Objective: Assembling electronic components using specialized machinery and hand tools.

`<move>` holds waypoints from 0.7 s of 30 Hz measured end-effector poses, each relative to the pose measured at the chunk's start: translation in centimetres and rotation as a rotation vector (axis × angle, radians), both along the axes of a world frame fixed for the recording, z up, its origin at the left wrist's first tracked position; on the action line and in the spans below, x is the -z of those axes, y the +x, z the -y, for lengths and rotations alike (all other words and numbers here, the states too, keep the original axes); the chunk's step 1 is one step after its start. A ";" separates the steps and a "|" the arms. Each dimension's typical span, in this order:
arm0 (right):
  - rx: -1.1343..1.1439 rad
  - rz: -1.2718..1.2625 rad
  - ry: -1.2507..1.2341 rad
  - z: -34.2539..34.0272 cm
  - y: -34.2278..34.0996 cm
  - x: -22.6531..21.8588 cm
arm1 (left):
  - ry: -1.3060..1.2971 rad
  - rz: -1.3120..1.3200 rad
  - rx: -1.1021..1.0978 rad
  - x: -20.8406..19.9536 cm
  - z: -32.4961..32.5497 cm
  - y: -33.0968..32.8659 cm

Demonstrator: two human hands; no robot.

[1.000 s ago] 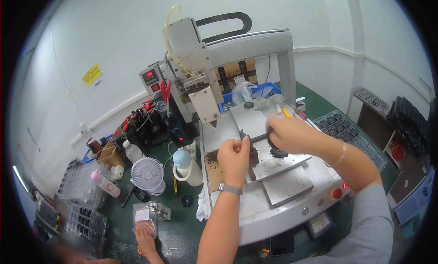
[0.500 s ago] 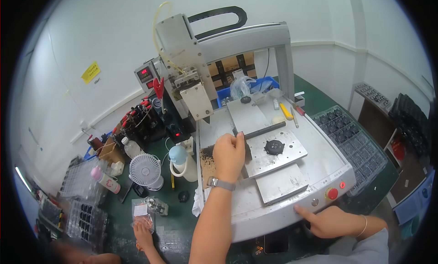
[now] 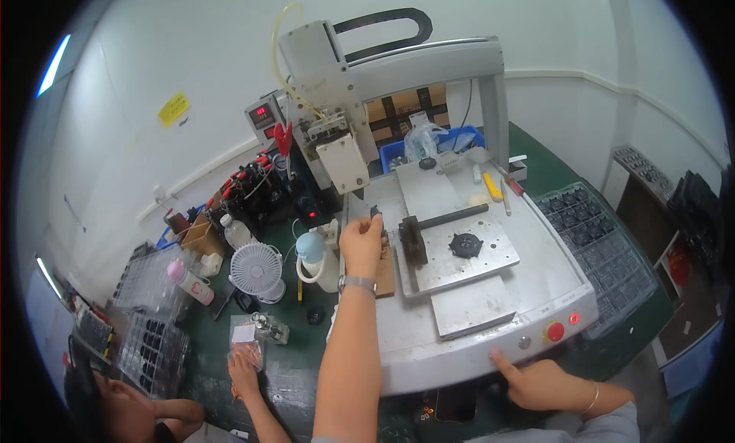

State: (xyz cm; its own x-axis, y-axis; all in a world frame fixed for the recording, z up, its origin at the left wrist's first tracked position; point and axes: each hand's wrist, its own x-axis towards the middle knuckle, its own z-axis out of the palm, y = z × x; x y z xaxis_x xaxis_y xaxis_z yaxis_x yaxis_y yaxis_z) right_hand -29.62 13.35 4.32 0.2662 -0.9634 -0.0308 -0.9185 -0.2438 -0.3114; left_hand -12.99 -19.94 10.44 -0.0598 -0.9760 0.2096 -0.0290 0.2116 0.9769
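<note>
My left hand [image 3: 361, 248] is closed, thumb and fingers pinched together, above a brown sponge-like pad [image 3: 385, 278] on the machine bed. A small dark thing [image 3: 375, 212] shows at its fingertips, too small to name. To its right, a dark clamp block with a bar [image 3: 413, 240] sits on a metal fixture plate [image 3: 490, 268]. A round black toothed part [image 3: 465, 245] lies on that plate. My right hand [image 3: 543, 385] holds nothing; its index fingertip touches the machine's front panel [image 3: 459, 359], left of the metal button [image 3: 524, 342]. Its other fingers are curled.
The white machine head [image 3: 343, 163] hangs beyond my left hand. A red stop button [image 3: 555, 331] is on the front panel. A fan [image 3: 257, 273] and a blue-topped jug [image 3: 312, 251] stand left. Another person's hand [image 3: 243, 370] rests on a plastic bag. Part trays [image 3: 589, 236] lie right.
My left hand has come off the clamp block and moved left over the brown pad. My right index finger stays at the front panel. The whole view has shifted slightly.
</note>
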 end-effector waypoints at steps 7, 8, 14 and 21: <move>-0.007 0.056 -0.069 0.5 -0.6 1.9 | -0.040 -0.156 -0.047 1.5 4.0 -1.6; -0.004 0.098 -0.112 0.4 -0.4 2.2 | 0.007 -0.219 -0.056 1.9 3.8 -1.3; 0.006 0.244 -0.341 1.0 0.1 4.6 | -0.062 -0.198 -0.075 2.3 4.0 -0.6; 0.004 0.276 -0.474 1.7 0.1 5.5 | -0.042 -0.218 -0.022 2.3 4.0 -1.0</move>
State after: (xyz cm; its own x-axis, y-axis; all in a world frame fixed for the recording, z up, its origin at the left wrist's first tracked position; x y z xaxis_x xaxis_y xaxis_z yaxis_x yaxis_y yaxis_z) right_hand -29.49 11.70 -1.19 0.1990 -0.8560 0.4772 -0.8195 -0.4124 -0.3979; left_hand -13.99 -23.98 8.18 0.0124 -0.9668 0.2553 0.1767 0.2535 0.9511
